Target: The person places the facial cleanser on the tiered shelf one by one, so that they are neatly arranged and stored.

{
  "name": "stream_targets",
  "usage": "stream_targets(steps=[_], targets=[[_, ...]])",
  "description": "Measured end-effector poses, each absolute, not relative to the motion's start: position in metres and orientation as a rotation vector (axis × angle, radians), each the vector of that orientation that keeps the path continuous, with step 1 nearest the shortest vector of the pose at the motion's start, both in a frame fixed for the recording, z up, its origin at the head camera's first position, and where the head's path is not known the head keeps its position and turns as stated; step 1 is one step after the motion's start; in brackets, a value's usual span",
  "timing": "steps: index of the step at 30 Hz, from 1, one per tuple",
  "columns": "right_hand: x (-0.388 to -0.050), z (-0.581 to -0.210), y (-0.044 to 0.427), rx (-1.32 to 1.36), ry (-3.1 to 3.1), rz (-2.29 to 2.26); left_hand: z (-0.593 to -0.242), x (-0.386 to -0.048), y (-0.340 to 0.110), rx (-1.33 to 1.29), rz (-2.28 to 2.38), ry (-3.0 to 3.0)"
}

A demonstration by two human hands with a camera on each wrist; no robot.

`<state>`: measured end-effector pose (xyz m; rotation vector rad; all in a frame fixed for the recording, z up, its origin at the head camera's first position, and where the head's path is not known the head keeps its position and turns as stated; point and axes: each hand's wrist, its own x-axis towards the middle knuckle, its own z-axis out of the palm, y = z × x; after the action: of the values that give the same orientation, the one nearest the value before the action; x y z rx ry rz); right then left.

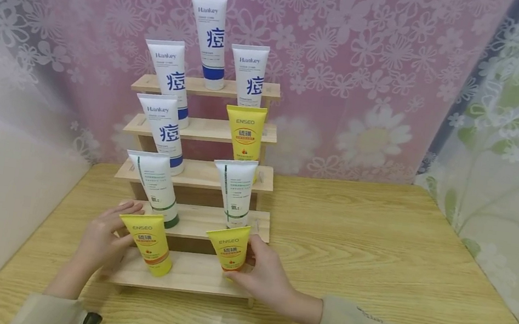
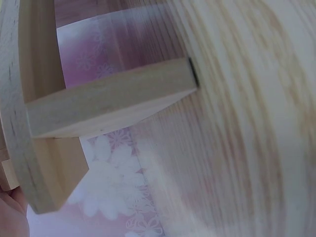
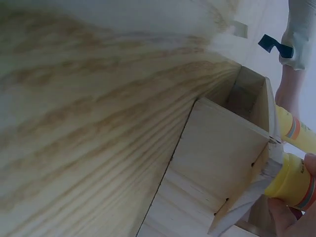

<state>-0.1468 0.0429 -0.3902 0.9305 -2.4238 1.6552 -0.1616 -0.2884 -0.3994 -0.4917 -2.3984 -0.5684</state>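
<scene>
A stepped wooden display stand (image 1: pixel 193 281) carries upright squeeze tubes. On its lowest step, my right hand (image 1: pixel 269 271) pinches the right-hand yellow tube (image 1: pixel 229 249), thumb in front and fingers at its far side. In the right wrist view that hand (image 3: pixel 289 224) holds the yellow tube (image 3: pixel 291 180) near its cap end. My left hand (image 1: pixel 105 231) grips the left end of the second step, behind the left-hand yellow tube (image 1: pixel 148 243), which stands by itself. Only part of the left hand (image 2: pixel 12 215) shows in the left wrist view, against the wood.
Green-and-white tubes (image 1: pixel 154 180) stand on the second step. Higher up are several white-and-blue tubes (image 1: pixel 160 126) and another yellow tube (image 1: pixel 246 132). The wood-grain table (image 1: pixel 353 236) extends to the right. A pink floral backdrop (image 1: pixel 327 72) hangs close behind the stand.
</scene>
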Motion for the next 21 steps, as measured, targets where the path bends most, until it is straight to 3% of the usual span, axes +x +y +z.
stream_targets(steps=[21], targets=[[-0.1466,-0.3869,0.0501,1.014,-2.432,1.572,-0.3977,-0.1608,-0.2869,-0.497,-0.558,-2.386]])
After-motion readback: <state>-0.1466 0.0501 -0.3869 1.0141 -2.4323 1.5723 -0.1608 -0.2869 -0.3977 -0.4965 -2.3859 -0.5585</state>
